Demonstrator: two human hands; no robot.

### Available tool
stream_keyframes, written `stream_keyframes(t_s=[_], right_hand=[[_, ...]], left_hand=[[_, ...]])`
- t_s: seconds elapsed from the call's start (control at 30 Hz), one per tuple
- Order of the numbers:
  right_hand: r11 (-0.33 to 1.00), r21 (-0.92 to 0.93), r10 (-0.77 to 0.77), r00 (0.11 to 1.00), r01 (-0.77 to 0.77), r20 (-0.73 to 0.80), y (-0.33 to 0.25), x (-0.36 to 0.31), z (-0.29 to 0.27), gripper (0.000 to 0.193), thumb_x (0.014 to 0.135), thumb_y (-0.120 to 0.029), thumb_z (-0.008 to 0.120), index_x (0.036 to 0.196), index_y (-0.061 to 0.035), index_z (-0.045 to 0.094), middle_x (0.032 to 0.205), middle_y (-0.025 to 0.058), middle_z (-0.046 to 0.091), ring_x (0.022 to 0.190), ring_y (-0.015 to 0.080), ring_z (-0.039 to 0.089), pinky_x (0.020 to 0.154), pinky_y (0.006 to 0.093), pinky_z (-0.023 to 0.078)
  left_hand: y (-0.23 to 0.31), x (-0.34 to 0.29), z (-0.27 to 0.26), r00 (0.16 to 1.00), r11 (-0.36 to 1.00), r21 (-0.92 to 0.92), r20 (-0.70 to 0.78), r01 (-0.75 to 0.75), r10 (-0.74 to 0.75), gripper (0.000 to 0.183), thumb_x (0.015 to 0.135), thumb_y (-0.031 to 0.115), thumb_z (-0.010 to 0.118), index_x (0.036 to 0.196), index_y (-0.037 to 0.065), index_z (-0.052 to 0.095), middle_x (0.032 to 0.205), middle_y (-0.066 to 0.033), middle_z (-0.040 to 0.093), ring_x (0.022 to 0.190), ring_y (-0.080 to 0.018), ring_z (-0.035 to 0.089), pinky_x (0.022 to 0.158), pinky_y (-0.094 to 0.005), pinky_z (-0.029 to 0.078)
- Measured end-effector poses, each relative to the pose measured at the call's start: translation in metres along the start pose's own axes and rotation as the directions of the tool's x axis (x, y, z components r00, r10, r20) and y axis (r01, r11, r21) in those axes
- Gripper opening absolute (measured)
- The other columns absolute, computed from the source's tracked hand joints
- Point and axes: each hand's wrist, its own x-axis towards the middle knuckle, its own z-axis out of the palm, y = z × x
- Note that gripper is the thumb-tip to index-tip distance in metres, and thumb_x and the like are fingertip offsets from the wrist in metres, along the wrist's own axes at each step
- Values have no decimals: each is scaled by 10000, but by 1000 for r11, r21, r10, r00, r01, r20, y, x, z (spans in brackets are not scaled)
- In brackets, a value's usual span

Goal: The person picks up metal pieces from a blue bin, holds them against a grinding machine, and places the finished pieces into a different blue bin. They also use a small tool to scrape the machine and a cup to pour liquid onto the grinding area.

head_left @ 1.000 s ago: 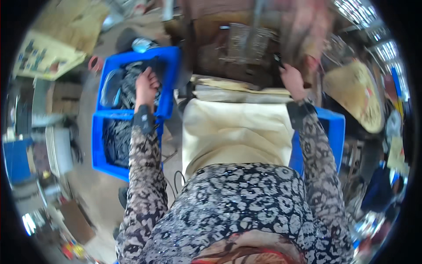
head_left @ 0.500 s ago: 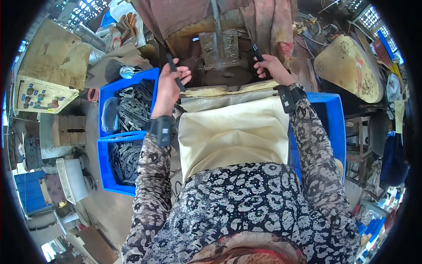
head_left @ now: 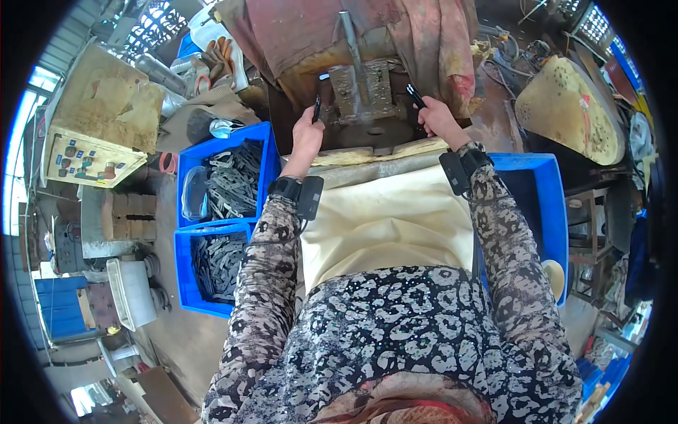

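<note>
My left hand point(head_left: 308, 139) is closed around a narrow black strip-like piece point(head_left: 317, 107), whose tip sticks up past the fingers. In my right hand point(head_left: 439, 120) is a slim dark piece point(head_left: 415, 96) with a shiny end, pointing up and to the left; its exact kind is unclear. Both hands are over the near part of a grimy machine, on either side of its pitted metal block point(head_left: 364, 88). A round dark plate point(head_left: 374, 134) with a central hole lies between and below the hands. A pale cloth point(head_left: 388, 219) covers my lap.
Two blue crates of flat grey metal pieces stand at left, a far crate point(head_left: 272, 162) and a near crate point(head_left: 205, 309). Another blue crate point(head_left: 558, 212) is at right. A control box point(head_left: 95, 159) stands far left. Stained cloth point(head_left: 304, 32) drapes the machine, beside an upright metal rod point(head_left: 353, 53).
My left hand has moved right and closed more firmly, turning its black strip upright. My right hand stays near the machine's right side. The whole view has shifted slightly.
</note>
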Motion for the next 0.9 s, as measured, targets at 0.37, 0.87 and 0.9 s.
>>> stream_keyframes(t_s=[0.37, 0.87, 0.9], right_hand=[[751, -643, -334, 927, 152, -170, 16, 10, 2, 232, 858, -215, 536, 923, 4, 571, 884, 269, 630, 910, 439, 596, 796, 527, 469], [732, -606, -591, 734, 312, -336, -121, 39, -10, 395, 843, -413, 622, 975, -45, 669, 875, 213, 666, 882, 392, 632, 747, 444, 491], [686, -636, -651, 689, 355, -318, -141, 43, -7, 410, 847, -424, 612, 995, -46, 670, 895, 213, 668, 901, 388, 630, 762, 449, 488]], left_hand=[[2, -12, 13, 952, 874, 456, -155, -169, 265, 563, 800, 10, 553, 1340, 143, 469, 824, -210, 648, 720, -329, 654, 687, -432, 524], [15, -31, 23, 934, 768, 566, 13, -300, 356, 250, 764, 46, 555, 933, 169, 694, 984, -116, 614, 891, -336, 632, 754, -424, 522], [17, -31, 24, 934, 769, 565, 10, -300, 357, 250, 764, 46, 555, 933, 169, 694, 984, -116, 614, 891, -336, 632, 754, -424, 522]])
